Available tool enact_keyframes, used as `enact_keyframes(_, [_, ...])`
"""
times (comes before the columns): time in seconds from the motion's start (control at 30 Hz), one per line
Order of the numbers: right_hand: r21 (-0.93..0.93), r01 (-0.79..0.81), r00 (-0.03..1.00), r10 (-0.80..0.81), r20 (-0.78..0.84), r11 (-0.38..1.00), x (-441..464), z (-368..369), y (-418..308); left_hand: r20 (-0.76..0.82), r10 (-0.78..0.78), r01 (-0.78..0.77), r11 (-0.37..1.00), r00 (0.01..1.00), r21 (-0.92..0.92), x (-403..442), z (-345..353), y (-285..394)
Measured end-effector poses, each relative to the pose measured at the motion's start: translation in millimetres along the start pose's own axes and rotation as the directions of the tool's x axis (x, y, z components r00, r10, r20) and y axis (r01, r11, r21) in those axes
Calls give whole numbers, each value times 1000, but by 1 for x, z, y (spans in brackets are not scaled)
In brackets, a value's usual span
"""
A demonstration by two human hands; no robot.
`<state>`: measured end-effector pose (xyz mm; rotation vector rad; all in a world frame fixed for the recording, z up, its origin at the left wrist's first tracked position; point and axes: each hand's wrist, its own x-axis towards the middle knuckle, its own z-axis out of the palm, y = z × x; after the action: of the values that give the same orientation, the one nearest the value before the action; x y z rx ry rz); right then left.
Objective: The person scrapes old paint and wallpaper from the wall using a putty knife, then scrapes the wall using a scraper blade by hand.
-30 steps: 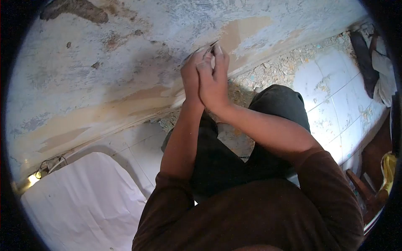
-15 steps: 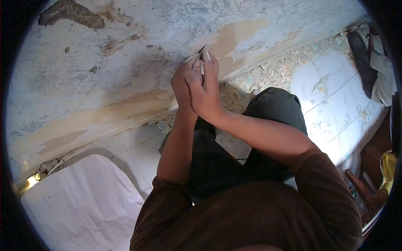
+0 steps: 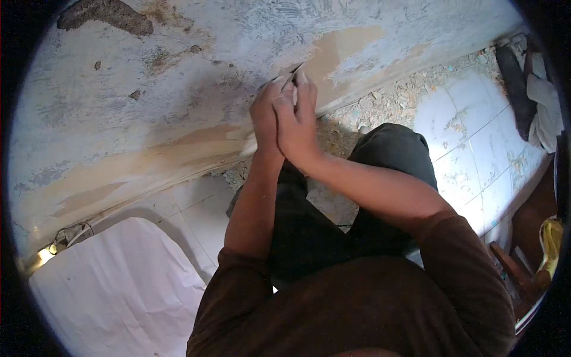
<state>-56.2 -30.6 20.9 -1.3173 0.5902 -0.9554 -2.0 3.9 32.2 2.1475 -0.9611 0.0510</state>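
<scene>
Both my hands are pressed together at the peeling wall (image 3: 202, 95), wrapped round a scraper (image 3: 294, 71). Only the thin dark edge of its blade shows past my fingertips, close against the wall; the handle is hidden. On the left is my left hand (image 3: 265, 116), fingers closed. Partly overlapping it, my right hand (image 3: 299, 128) is closed too, its dusty fingers pointing up toward the blade. A bare tan patch (image 3: 342, 50) of wall lies just right of the fingertips.
Flaked paint debris (image 3: 392, 98) lies along the wall's foot on white floor tiles (image 3: 482, 149). A white sheet-covered object (image 3: 119, 285) stands lower left, near a small light (image 3: 44, 256). Dark and white cloths (image 3: 542, 107) and a brown wooden piece (image 3: 514, 271) are at right.
Both hands, still closed together on the scraper, have shifted slightly to the right along the wall. The view has tilted a little.
</scene>
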Motion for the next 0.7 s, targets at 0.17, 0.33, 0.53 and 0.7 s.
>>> enact_keyframes(0.17, [-38, 46, 999, -46, 1, 998, 0, -1, 3, -53, 84, -85, 996, 995, -13, -1, 3, 5])
enact_keyframes(0.33, [4, 3, 1000, -3, 11, 1000, -1, -3, 1, -51, 105, -107, 992, 993, -59, -4, 3, 3])
enact_keyframes(0.53, [-4, -65, 998, 65, -3, 998, 0, 1, -2, -3, 73, -73, 995, 997, 67, 1, 2, -2])
enact_keyframes(0.7, [4, 7, 997, -7, 74, 1000, -3, -1, -3, -70, 76, -67, 990, 995, 121, -4, -3, 9])
